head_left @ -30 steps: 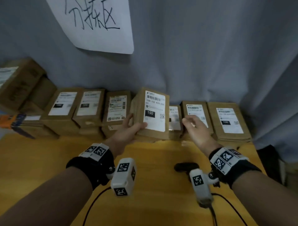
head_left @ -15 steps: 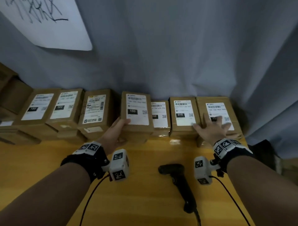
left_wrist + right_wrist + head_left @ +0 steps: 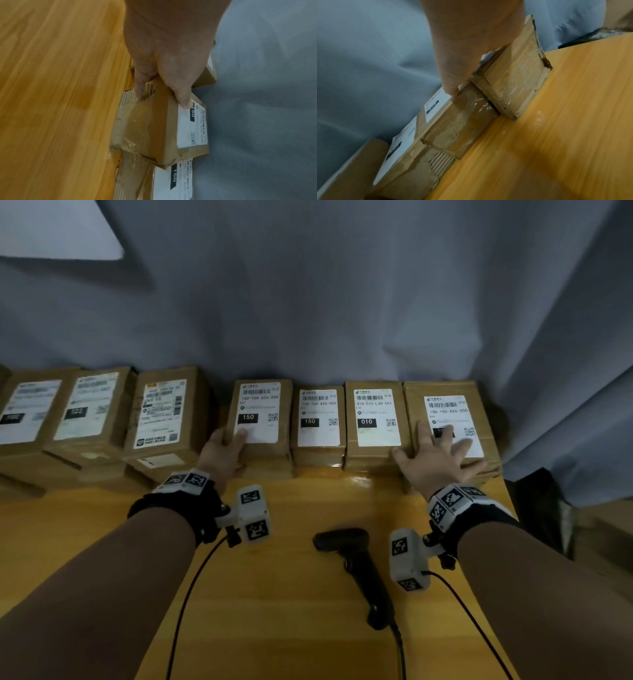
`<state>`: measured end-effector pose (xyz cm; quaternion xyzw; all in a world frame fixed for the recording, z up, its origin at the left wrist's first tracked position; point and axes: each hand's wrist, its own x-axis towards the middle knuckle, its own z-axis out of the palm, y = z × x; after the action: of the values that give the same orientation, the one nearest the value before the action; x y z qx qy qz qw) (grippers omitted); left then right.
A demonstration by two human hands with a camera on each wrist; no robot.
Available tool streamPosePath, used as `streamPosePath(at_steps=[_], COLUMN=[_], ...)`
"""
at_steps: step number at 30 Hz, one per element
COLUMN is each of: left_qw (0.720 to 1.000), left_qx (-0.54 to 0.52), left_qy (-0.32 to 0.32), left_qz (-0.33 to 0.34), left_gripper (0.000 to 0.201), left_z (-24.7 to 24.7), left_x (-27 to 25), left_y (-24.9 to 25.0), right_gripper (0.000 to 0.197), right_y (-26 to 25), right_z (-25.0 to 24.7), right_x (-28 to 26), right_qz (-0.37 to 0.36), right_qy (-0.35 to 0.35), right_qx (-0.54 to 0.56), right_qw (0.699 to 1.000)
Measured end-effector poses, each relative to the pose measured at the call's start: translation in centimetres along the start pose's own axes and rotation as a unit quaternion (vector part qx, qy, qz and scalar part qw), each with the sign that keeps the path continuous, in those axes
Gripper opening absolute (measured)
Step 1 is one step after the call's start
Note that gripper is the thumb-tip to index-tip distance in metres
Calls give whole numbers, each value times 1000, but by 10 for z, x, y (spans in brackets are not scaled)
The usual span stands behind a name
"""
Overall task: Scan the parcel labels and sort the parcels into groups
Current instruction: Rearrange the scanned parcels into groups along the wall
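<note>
A row of brown parcels with white labels lines the back of the yellow table. My left hand grips the near left corner of a parcel marked 150; in the left wrist view the thumb lies on its label and the fingers curl under the front edge of this parcel. It lies on another box, beside a second 150 parcel and a 010 parcel. My right hand rests flat with spread fingers on the rightmost parcel. A black scanner lies on the table between my wrists.
Three more labelled parcels stand stacked at the left of the row. A grey curtain hangs right behind the boxes, with a white sheet pinned at top left. The table ends just right of the last parcel, where a dark bag sits.
My left hand has brought the raised 150 parcel down flat into the row. My right hand has slid right from the 010 parcel onto the rightmost one.
</note>
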<state>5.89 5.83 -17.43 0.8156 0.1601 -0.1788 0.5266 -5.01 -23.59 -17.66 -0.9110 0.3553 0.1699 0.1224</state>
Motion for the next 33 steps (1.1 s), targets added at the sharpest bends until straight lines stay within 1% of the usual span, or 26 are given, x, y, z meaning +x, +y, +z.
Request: streamPosePath(at_steps=[3, 5, 6, 8, 11, 12, 13, 15, 17, 19, 22, 25, 28, 29, 33], left_qw=[999, 997, 996, 997, 995, 994, 994, 995, 996, 997, 998, 999, 999, 1000, 1000], left_qx=[39, 65, 75, 78, 97, 101, 101, 87, 69, 57, 46, 44, 35, 30, 20], left_qy=[30, 33, 32, 28, 23, 26, 33, 49, 60, 58, 42, 21, 10, 9, 1], left_qz=[-11, -22, -22, -7, 17, 17, 18, 15, 13, 14, 7, 9, 8, 4, -6], left_gripper=[66, 75, 75, 69, 56, 53, 50, 41, 39, 38, 35, 29, 27, 28, 29], left_z=[-4, -10, -14, -27, -60, -74, -90, -121, -150, -172, -194, -206, -212, -213, -212], left_x=[-3, -9, -13, -23, -30, -32, -31, -30, -26, -22, -16, -8, -2, 0, 6], left_y=[-2, -5, -7, -10, -22, -26, -30, -37, -44, -49, -55, -64, -68, -68, -60], right_gripper=[77, 73, 69, 60, 49, 46, 45, 48, 59, 67, 72, 69, 64, 63, 61], right_y=[-21, -50, -66, -100, -151, -168, -185, -219, -248, -271, -298, -313, -320, -322, -327], right_z=[-3, -4, -4, -2, 0, 2, 4, 11, 17, 24, 36, 47, 53, 54, 59], right_x=[-12, -25, -34, -51, -79, -88, -98, -113, -125, -129, -128, -130, -128, -129, -132], right_qz=[-53, -111, -145, -220, -330, -350, -354, -331, -281, -227, -157, -111, -93, -89, -81], right_qy=[51, 78, 80, 74, 57, 43, 25, -33, -110, -149, -165, -155, -118, -120, -173], right_qx=[27, 59, 79, 122, 186, 210, 235, 280, 300, 317, 340, 359, 358, 360, 403], right_qw=[997, 989, 983, 965, 924, 912, 905, 900, 905, 909, 912, 914, 922, 921, 895])
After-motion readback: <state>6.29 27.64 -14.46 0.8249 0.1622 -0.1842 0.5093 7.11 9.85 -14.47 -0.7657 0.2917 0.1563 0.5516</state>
